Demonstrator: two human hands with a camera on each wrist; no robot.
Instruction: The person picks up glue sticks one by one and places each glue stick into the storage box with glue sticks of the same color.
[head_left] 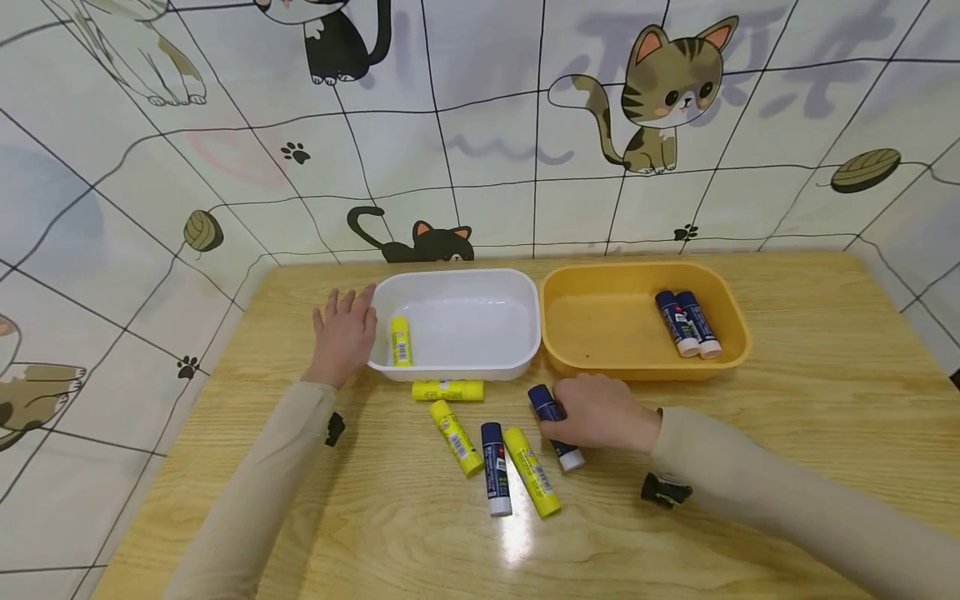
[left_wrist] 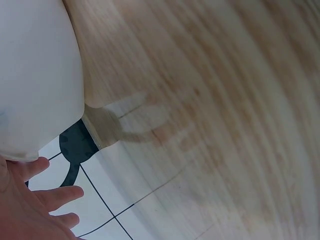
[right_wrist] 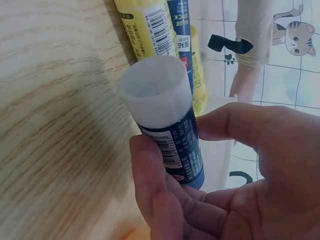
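Near the orange tray (head_left: 600, 321), your right hand (head_left: 600, 412) pinched a blue glue stick (head_left: 546, 403); your left hand (head_left: 343, 337) lay spread at the white tray (head_left: 472, 325). Only the right-wrist view showed the stick's barcode (right_wrist: 169, 150).

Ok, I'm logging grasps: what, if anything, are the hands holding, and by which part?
The right hand grips a dark blue glue stick by its barrel, leaving the white end uncovered. The left hand touches the white tray with no grip visible.
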